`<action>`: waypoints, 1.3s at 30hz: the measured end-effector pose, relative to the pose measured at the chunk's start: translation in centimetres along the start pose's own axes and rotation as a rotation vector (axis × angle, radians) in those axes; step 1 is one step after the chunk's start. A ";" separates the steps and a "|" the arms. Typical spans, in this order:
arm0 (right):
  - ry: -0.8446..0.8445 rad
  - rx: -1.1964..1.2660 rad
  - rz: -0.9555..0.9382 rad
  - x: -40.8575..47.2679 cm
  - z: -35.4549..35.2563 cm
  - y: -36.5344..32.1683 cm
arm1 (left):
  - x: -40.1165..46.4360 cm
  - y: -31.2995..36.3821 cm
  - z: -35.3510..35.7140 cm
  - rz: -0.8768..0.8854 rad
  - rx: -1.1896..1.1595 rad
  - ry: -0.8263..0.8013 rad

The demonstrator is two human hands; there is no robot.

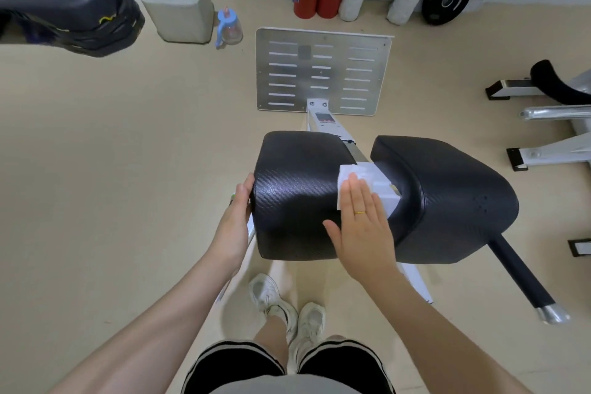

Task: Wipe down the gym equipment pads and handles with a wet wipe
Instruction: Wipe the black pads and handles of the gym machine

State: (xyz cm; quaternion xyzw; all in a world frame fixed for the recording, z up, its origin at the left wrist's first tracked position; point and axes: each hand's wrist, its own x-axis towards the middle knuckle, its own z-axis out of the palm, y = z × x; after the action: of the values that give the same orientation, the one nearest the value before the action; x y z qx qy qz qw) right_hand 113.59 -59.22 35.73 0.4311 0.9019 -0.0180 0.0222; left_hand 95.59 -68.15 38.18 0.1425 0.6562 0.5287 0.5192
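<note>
Black carbon-weave vinyl covered the left pad (297,198), where the right hand (361,221) lay flat, fingers straight, pressing a white wet wipe (347,177) against the pad's right edge by the gap. The left hand (235,217) steadied the pad's left side, fingers loosely bent against it. Wiping this pad seemed underway; the right pad (447,198) and the handle (524,281) likely come next, needing a shift rightward.

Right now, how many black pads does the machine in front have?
2: the left pad under the wet wipe, and the right pad beside it. No others show.
</note>
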 end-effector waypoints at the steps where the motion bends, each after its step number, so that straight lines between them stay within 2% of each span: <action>1: 0.016 0.022 0.018 0.0 0.0 -0.6 | 0.0 -0.1 0.2 -0.001 0.004 0.009; 3: 0.044 0.088 -0.018 0.3 0.4 -2.5 | -0.3 -0.1 0.7 0.001 0.015 0.018; 7: 0.084 0.209 -0.208 0.1 1.8 -7.2 | -1.3 -0.2 1.8 0.035 -0.026 0.062; 12: 0.047 0.058 -0.297 -0.4 2.5 -8.4 | -2.8 -1.7 1.7 0.044 -0.017 0.095; 18: 0.154 0.071 -0.197 0.3 2.0 -0.8 | -3.1 -2.3 2.4 -0.006 -0.014 0.124; 23: 0.143 -0.013 -0.149 0.0 1.7 2.8 | -3.0 -3.0 3.1 0.072 -0.053 0.162; 26: 0.127 0.020 -0.136 -0.2 1.9 1.2 | -2.9 -3.5 2.8 0.100 -0.061 0.159; 29: 0.164 0.114 -0.250 -0.6 2.9 -3.3 | -2.7 -3.9 2.4 0.115 -0.070 0.161; 32: 0.145 -0.039 -0.373 -1.3 4.5 -8.1 | -2.5 -3.9 1.5 0.067 -0.078 0.144; 34: 0.150 -0.093 -0.389 -1.8 5.6 -9.9 | -2.4 -3.8 1.0 0.030 -0.106 0.133; 37: 0.219 -0.145 -0.390 -1.5 6.1 -9.3 | -2.4 -3.9 0.8 0.044 -0.090 0.122; 39: 0.244 -0.060 -0.373 -1.2 5.9 -7.1 | -2.3 -4.0 0.8 0.068 -0.069 0.123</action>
State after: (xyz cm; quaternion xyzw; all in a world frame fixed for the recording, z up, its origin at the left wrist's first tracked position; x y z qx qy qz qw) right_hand 108.94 -64.90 29.99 0.2548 0.9622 0.0572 -0.0778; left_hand 98.67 -71.06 36.09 0.1140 0.6631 0.5759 0.4644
